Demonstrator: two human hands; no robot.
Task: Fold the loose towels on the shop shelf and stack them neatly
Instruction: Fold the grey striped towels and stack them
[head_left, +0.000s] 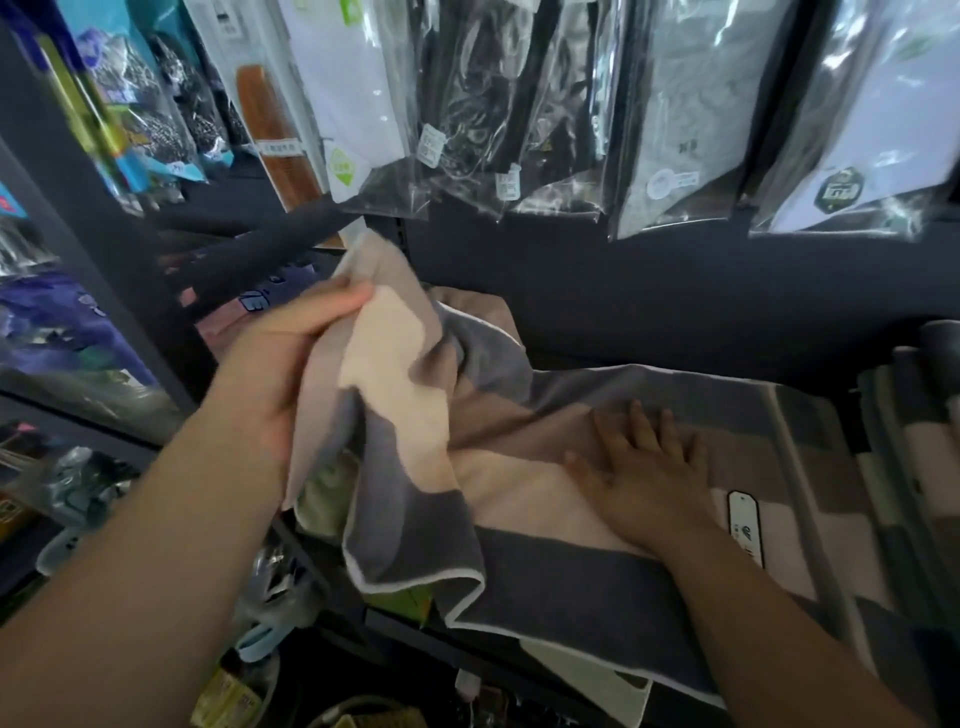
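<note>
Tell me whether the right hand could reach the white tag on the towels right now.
Probably yes. The right hand lies flat on the towel just beside the white tag, with nothing covering it.

Two bare arms fill the lower part of the frame. The left forearm (156, 545), at lower left, is uncovered from the frame edge up to the left hand (291, 358). The right forearm (779, 623), at lower right, is likewise uncovered up to the right hand (644, 467). Blur smears the left hand, so any finer detail there cannot be told.
</note>
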